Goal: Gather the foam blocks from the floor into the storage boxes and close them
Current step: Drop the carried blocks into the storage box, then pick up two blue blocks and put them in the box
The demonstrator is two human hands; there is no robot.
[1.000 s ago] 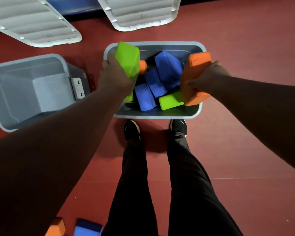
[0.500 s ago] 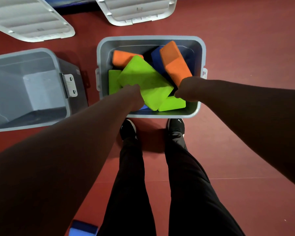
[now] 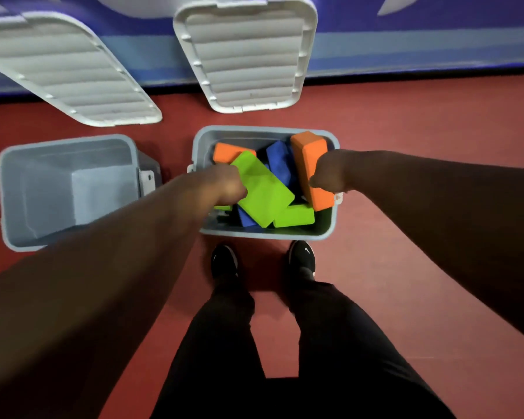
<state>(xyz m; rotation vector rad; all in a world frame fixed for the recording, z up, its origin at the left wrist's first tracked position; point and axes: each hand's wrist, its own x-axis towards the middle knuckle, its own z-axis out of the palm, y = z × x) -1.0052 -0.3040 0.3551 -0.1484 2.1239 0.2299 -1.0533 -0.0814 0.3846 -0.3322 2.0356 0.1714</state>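
Directly ahead of shoes [image 3: 224, 263], on red floor [image 3: 406, 267]: open grey storage box [image 3: 266, 235], part-filled with foam blocks. Left hand [image 3: 224, 189] over box's left side, fingers curled round edge of green block [image 3: 265, 192] lying slanted atop pile. Right hand [image 3: 330, 170] at right wall, apparently clenched on upright orange block [image 3: 310, 160]; blur limits detail. Second storage box [image 3: 52, 176] sits just left, open. Left lid [image 3: 70, 74] and right lid [image 3: 245, 52] stand against blue wall [image 3: 421, 31].
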